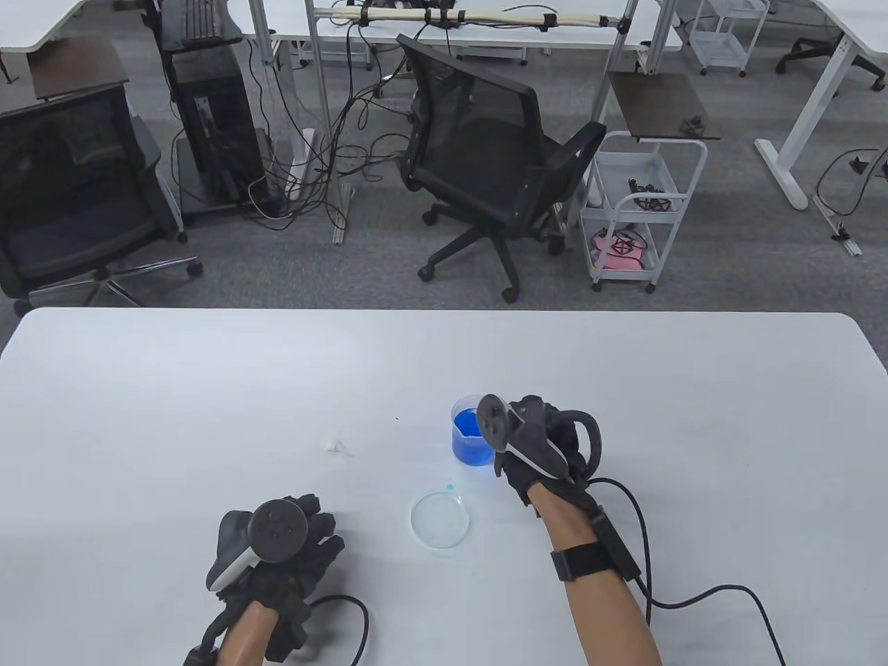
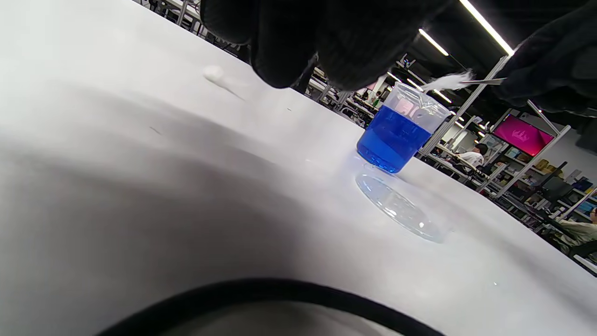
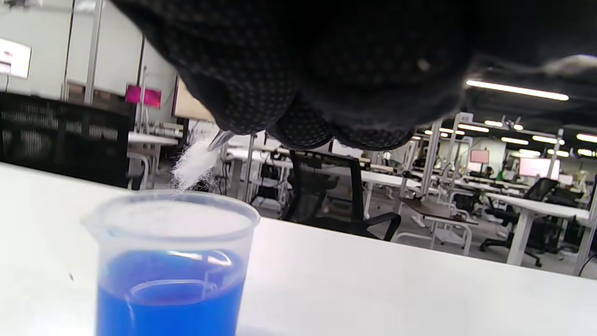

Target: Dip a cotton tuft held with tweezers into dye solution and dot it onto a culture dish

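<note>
Two hands on the table [image 1: 208, 388], table view: left hand [image 1: 277, 555] flat near the front edge, fingers spread, holds nothing. Right hand [image 1: 548, 451] curled just right of the beaker [image 1: 472, 440] of blue dye; tweezers and tuft hidden under the tracker here. Dish [image 1: 440, 520] near the beaker, toward the person; a small blue spot beside its far rim. Spare cotton bit [image 1: 338, 446] lies well left.

Left wrist view: tuft [image 2: 448, 81] white, dry-looking, pinched in tweezers [image 2: 485, 81], hanging just over the beaker rim, not yet in the liquid. Dish [image 2: 401, 207] clear, thin.

Right wrist view: right-hand fingers [image 3: 261, 84] clenched on the tweezers [image 3: 219, 138], only the tip showing; tuft [image 3: 192, 165] wispy.

Handling, my guess: tuft v. light, soft, will sag and drip once wet; keep the pinch at its root. Beaker light, tips easily. Dish slides if nudged.
</note>
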